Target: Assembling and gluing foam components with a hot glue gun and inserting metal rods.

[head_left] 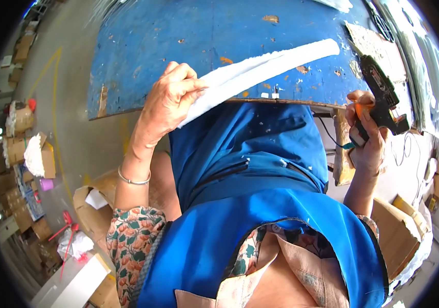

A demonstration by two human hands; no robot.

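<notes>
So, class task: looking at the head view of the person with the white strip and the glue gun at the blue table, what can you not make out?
- Near end of the white strip: hidden inside the left hand.
- Glue gun grip: covered by the right hand; its nozzle tip is too small to tell.
- Far side of the blue table: cut off by the top edge.
- The person's lap: hidden by the blue apron.
</notes>
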